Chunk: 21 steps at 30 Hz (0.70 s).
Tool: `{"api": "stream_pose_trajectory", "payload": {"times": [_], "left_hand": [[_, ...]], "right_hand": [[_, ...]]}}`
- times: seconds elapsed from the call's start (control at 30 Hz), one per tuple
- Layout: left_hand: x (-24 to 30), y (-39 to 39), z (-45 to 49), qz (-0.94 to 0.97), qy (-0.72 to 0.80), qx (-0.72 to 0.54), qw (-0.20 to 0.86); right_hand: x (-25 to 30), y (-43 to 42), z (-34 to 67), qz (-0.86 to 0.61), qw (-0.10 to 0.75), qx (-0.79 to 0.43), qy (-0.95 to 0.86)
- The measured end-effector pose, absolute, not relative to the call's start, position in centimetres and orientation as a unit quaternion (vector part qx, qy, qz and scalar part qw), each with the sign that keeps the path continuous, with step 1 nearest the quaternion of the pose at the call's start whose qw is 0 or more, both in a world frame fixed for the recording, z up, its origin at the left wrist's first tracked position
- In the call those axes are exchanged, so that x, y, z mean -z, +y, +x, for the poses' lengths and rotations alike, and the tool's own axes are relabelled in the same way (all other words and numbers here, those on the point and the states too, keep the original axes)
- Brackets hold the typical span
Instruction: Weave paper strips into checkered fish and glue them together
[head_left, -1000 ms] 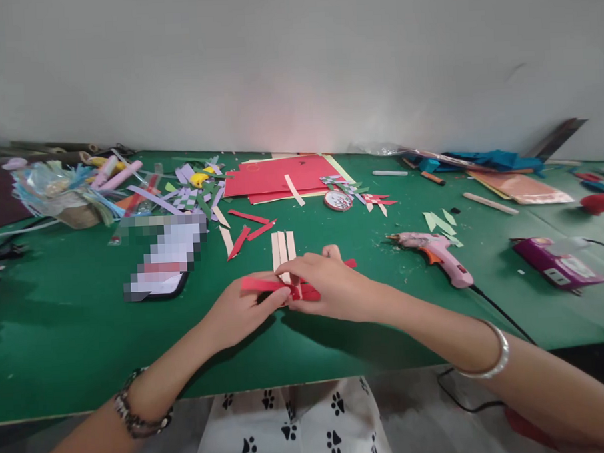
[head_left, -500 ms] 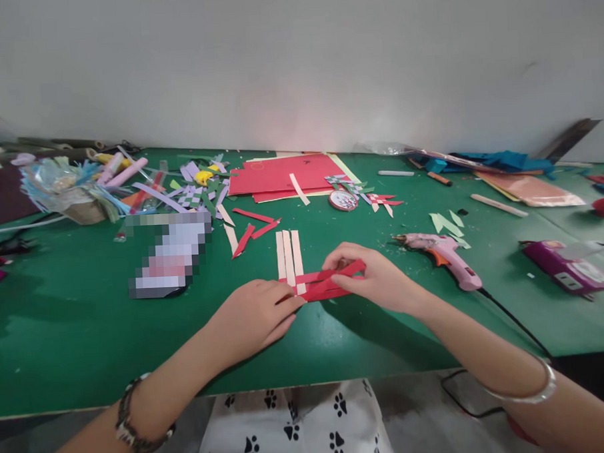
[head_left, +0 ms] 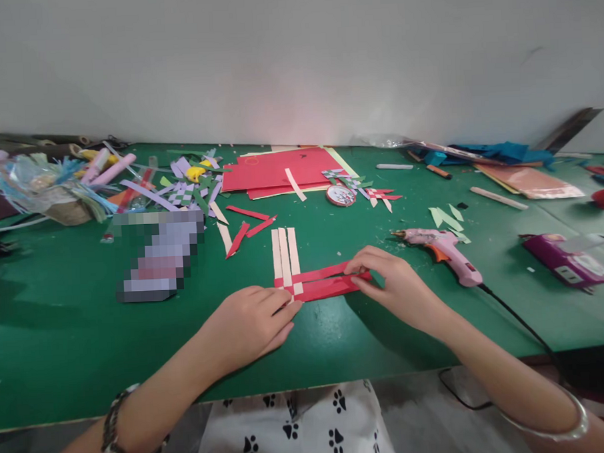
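I am viewing a paper weave through the head camera; it is lying on the green table at the fingertips of the left hand. Three pale strips are pointing away from the wearer, and two red strips are running rightward, crossing them in a small check pattern.

Left: fingers are lying close together over the near corner of the weave. The thumb is not showing, so I cannot tell whether they are pinching or only pressing. Right hand: index finger and thumb are sitting slightly apart at the outer ends of the red strips, touching them; I cannot tell whether anything is being pinched.

Risks, my judgement:
- The red strips are showing a gap between them. Uneven pulling at their outer ends could be widening it and skewing the checks.
- The pale strips are lying free at their far ends. If the left fingers were lifting, I am expecting slippage at the crossings.
- Hard thumb pressure could be creasing the thin paper.
- A glue gun is resting beyond the right hand, nozzle pointing left. I cannot tell whether it is hot; a careless reach could be meeting the tip.
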State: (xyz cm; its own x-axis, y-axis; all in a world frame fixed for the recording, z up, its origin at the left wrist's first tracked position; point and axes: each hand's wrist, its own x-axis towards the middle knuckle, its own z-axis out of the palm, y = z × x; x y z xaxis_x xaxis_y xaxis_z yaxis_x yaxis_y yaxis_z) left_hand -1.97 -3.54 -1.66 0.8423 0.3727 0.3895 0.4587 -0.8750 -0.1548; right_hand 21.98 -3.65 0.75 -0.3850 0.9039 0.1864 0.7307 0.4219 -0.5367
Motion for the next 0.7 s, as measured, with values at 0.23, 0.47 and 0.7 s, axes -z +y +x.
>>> {"api": "stream_pose_trajectory", "payload": {"times": [0.23, 0.47, 0.7], "left_hand": [[1.69, -3.58, -2.11, -0.953, -0.22, 0.175, 0.117], [1.5, -3.56, -1.89, -0.951, -0.223, 0.178, 0.119], [1.49, -3.69, -1.86, -0.952, -0.224, 0.173, 0.114]], "right_hand": [[-0.12, -4.15, 22.42, -0.509, 0.237, -0.17, -0.81], [0.24, -4.42, 22.51, -0.519, 0.242, -0.162, -0.803], [0.29, -4.43, 22.31, -0.531, 0.241, -0.173, -0.794]]}}
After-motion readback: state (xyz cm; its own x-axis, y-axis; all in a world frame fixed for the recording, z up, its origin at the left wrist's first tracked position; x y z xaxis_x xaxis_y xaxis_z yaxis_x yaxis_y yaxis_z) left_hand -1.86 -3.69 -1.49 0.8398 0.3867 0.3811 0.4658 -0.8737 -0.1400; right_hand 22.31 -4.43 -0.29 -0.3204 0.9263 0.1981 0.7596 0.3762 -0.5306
